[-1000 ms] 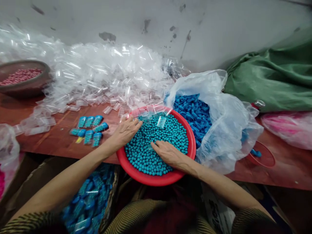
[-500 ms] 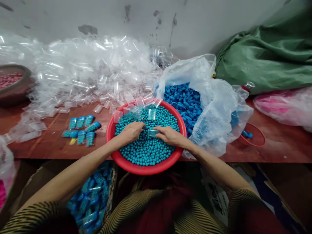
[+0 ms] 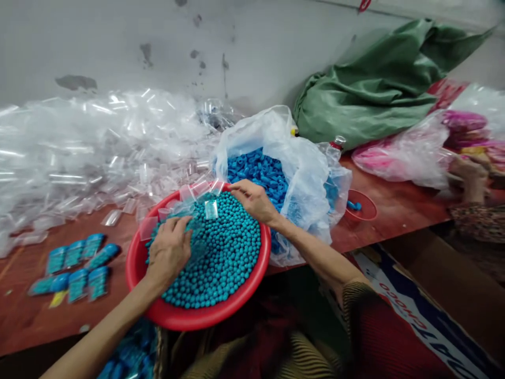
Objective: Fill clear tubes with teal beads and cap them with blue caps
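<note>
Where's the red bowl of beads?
In the head view, the red bowl is just left of centre, between the filled tubes and the bag of blue pieces.

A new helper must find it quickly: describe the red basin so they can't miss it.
On the reddish-brown table, find the big heap of clear plastic containers at left. The red basin sits in front of its right end, left of the open bag of blue plastic pieces. Unlike the smaller red basket farther right, it holds turquoise beads.

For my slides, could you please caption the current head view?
Left hand over turquoise beads in a red basin, right hand near a bag of blue pieces.
</note>
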Demonstrator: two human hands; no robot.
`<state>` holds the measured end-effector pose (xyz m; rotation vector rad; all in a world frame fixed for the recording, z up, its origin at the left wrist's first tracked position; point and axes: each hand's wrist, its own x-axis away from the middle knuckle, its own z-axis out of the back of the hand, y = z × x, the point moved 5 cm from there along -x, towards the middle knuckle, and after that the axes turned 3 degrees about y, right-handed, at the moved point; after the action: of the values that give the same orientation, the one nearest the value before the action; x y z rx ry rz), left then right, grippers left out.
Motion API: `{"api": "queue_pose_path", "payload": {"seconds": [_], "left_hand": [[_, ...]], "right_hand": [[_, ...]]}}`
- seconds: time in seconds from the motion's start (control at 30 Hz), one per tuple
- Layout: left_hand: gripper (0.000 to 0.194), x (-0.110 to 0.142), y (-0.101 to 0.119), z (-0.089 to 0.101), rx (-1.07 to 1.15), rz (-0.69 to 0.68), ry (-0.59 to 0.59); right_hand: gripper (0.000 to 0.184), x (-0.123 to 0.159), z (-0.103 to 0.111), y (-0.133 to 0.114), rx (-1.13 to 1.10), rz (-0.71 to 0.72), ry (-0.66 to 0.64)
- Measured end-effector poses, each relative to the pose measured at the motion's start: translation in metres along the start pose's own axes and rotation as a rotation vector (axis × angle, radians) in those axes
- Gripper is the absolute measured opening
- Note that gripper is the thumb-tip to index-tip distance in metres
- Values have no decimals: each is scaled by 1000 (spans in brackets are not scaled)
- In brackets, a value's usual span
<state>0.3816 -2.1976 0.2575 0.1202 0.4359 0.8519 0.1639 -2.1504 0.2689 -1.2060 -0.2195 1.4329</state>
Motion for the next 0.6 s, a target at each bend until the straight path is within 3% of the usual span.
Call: {"api": "queue_pose_path", "payload": {"seconds": [0.1, 0.13, 0.23, 0.33, 0.37, 0.47, 0.6], "left_hand": [[33, -6, 28, 8, 176, -77, 3], [33, -15, 40, 6, 269, -69, -35], [37, -56, 78, -16, 546, 24, -220], [44, -109, 108, -55, 716, 221, -353], [44, -126, 112, -69, 713, 310, -351], [44, -172, 118, -107, 625, 386, -278], [49, -206, 102, -143, 479, 442, -208]], "right_hand": [[24, -8, 42, 77, 288, -383, 72], [26, -10, 51, 98, 329, -442, 79], [30, -26, 63, 144, 372, -485, 81], [34, -51, 61, 170, 377, -461, 55], [35, -60, 61, 176, 374, -451, 44], [36, -78, 67, 196, 362, -449, 15], [29, -74, 89, 229, 340, -529, 14]]}}
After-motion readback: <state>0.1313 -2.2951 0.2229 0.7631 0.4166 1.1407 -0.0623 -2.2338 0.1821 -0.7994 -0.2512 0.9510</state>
